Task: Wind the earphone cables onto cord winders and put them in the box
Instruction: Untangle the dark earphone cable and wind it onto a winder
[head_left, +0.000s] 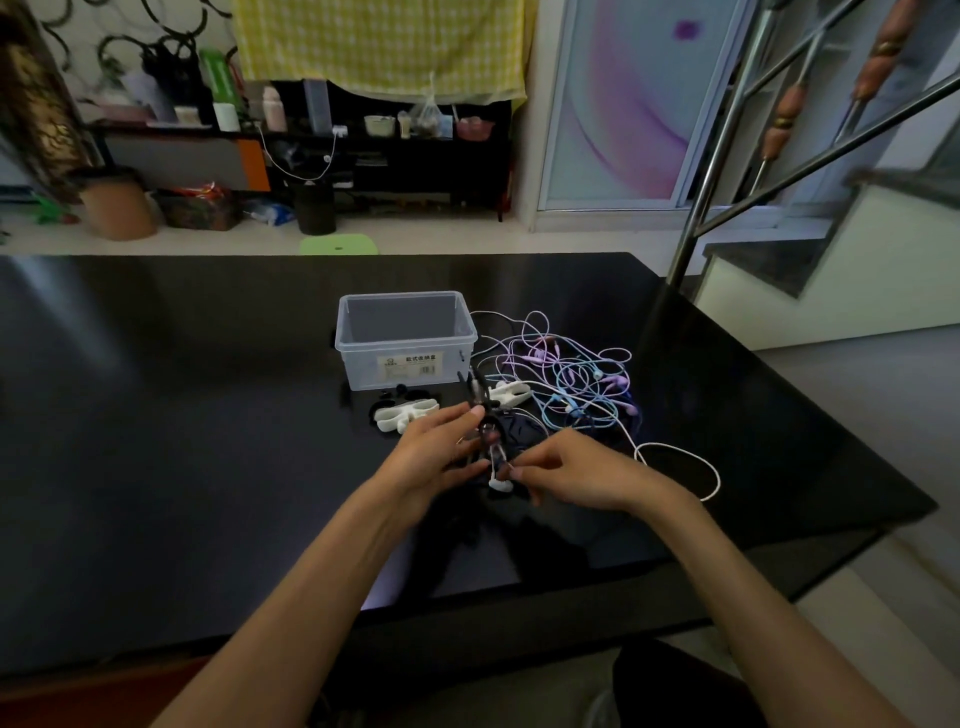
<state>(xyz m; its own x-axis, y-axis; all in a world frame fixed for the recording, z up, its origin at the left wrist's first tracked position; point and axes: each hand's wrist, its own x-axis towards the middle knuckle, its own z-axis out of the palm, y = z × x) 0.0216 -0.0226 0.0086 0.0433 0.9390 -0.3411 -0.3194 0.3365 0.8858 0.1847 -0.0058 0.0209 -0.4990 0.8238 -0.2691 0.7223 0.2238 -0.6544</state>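
While both your hands meet at the centre of the frame above the black bench, your left hand holds a dark cord winder upright, fingers curled round it in a narrow grip. Your right hand pinches a white earphone cable just beside the winder; a white earbud hangs directly below the fingertips. The cable runs right of that hand and loops on the bench at centre right.

The clear plastic box stands above the hands, open-topped, label facing you; nothing visible inside. White cord winders lie just left of your left hand, below the box. Another white winder lies at the box's lower right corner. A tangle of purple, blue and white earphone cables lies right of the box, touching it on that side.

A green stool shows beyond the bench's far edge.
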